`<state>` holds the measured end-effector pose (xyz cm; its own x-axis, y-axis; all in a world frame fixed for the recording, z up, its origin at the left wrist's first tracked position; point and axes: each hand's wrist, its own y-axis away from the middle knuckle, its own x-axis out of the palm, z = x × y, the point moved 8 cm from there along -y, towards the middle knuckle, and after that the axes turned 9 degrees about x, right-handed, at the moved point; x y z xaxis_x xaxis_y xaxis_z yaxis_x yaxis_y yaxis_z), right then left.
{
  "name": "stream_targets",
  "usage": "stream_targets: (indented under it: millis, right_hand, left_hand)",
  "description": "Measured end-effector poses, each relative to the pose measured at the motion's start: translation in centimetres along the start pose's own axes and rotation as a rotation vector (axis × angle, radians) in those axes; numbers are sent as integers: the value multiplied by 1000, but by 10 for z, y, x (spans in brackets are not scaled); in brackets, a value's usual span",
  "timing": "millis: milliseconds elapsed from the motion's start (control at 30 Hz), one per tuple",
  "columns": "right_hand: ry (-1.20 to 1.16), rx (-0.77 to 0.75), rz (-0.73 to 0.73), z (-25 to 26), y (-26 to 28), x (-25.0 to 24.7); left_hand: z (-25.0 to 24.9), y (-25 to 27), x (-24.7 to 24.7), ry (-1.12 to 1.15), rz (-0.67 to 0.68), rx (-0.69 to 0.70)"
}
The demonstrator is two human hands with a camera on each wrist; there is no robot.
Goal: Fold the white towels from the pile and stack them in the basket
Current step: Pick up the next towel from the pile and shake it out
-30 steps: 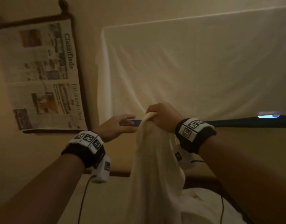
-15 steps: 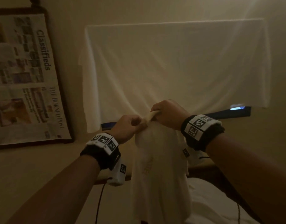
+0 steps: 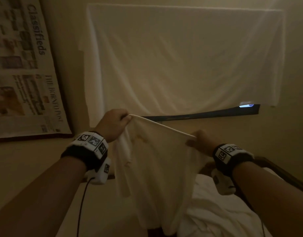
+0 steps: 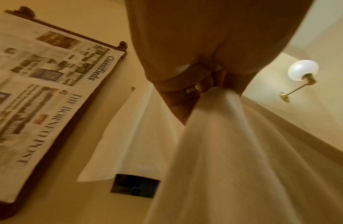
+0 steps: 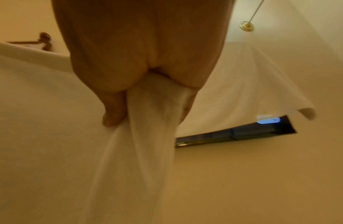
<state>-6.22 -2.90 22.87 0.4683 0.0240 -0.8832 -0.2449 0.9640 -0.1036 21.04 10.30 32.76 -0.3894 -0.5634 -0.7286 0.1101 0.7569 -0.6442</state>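
**Both hands hold one white towel stretched in the air**

Your left hand (image 3: 114,124) and your right hand (image 3: 204,142) each pinch the top edge of a white towel (image 3: 157,168), fingers curled tight around the cloth. The hem runs taut between them, sloping down toward your right. The rest of the towel hangs loose below. Under it, to your right, lies a rumpled pile of white towels (image 3: 221,218). Behind, a white cloth (image 3: 181,57) hangs on the wall beside a framed newspaper (image 3: 22,69).
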Motion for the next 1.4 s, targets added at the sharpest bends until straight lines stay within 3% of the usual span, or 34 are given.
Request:
stream_targets:
  millis: [100, 200, 300, 400, 500, 600, 767, 867, 967, 1133, 1200, 1300, 1400]
  right_hand:
    - [-48, 31, -31, -27, 6, -6]
    - [-238, 14, -123, -38, 9, -21]
    - [-486, -50, -234, -10, 15, -42]
    - [-545, -258, -251, 47, 28, -53]
    - [-402, -430, -174, 90, 42, -43]
    - [-366, -479, -154, 99, 47, -42]
    - [-362, -539, -171, 94, 49, -50]
    - [-458, -502, -87, 72, 53, -39]
    - [-476, -336, 39, 35, 45, 2]
    - [-260, -130, 243, -30, 31, 101]
    - [-475, -143, 291, -13, 42, 109]
    - [-805, -330, 301, 62, 73, 80]
    - [-776, -553, 227, 142, 112, 47]
  left_hand:
    - [35, 19, -3, -37, -14, -192]
    - [45, 39, 5, -92, 58, -282]
    - [36, 53, 29, -87, 246, -355]
    - [0, 57, 69, 181, 433, -346]
    - [-51, 37, 85, 494, 270, -250]
    - [-73, 18, 78, 418, 86, -110]
    - [-89, 7, 51, 321, -89, -8]
    - [-110, -2, 36, 259, -117, 27]
    - [-120, -7, 10, 201, -169, 48]
    - [-103, 19, -44, 225, -341, -47]
    - [-97, 32, -60, 221, -344, -88]
    - [-90, 44, -66, 80, -218, -100]
    - [-77, 54, -65, 16, -147, -112]
